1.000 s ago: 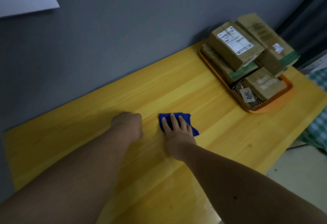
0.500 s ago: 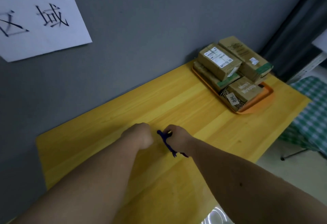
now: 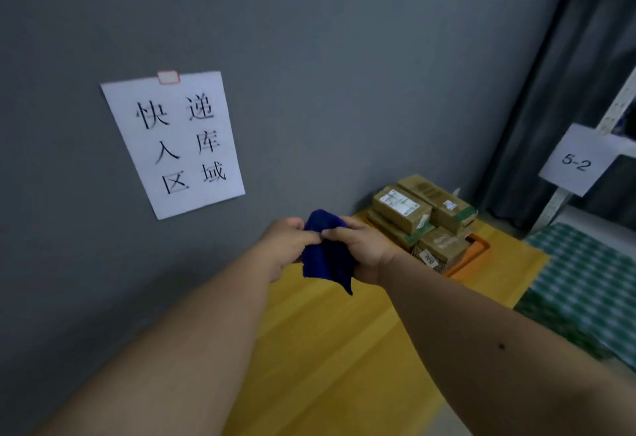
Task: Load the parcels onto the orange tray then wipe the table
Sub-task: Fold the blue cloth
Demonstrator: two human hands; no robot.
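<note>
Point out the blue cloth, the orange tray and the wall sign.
blue cloth (image 3: 327, 256): head view, hanging middle fold.
orange tray (image 3: 476, 250): head view, right rim.
wall sign (image 3: 173, 143): head view, centre of sheet.

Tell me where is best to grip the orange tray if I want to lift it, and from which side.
Probably the near-right rim of the orange tray, approached from the table's open right end: the parcels cover the rest, and the wall blocks the far side.

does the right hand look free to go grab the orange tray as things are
Probably not right away: the right hand and the left hand both grip the blue cloth, lifted off the table. Nothing stands between it and the orange tray, so letting go would leave the way open.
</note>
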